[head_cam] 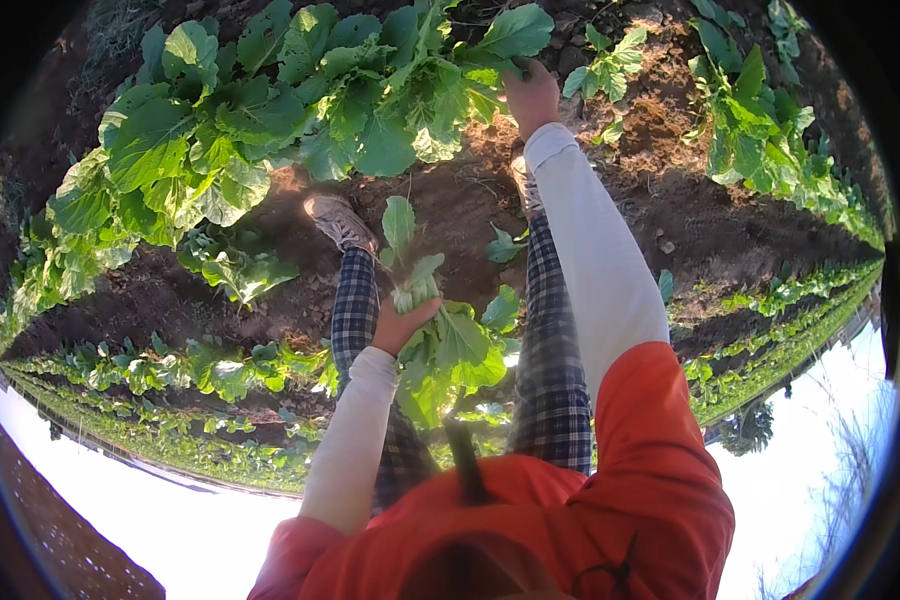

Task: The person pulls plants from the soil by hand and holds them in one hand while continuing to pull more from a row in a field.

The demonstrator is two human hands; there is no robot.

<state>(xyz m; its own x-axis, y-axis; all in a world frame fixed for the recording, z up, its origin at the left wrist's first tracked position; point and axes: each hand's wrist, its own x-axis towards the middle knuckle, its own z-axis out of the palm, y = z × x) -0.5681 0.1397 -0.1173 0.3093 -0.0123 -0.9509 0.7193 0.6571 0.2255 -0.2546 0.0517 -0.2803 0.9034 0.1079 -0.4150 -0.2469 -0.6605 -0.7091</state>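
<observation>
Between my legs, my left hand (pixel 405 324) grips a bunch of leafy greens (pixel 457 345) by the pale stalks. Its broad leaves hang towards my body, and the stalk ends point away. My right hand (pixel 532 97) reaches out to the right end of a dense row of leafy green plants (pixel 375 97). Its fingers are at the edge of a large leaf (pixel 521 31) and partly hidden, so I cannot tell whether they hold a stem. Many leaves in that row have small holes.
My left shoe (pixel 341 221) and right shoe (pixel 525 180) stand on bare brown soil (pixel 450 202). A small plant (pixel 607 66) grows just right of my right hand. Another leafy row (pixel 765 135) lies farther right, and a low clump (pixel 240 270) is left of my left shoe.
</observation>
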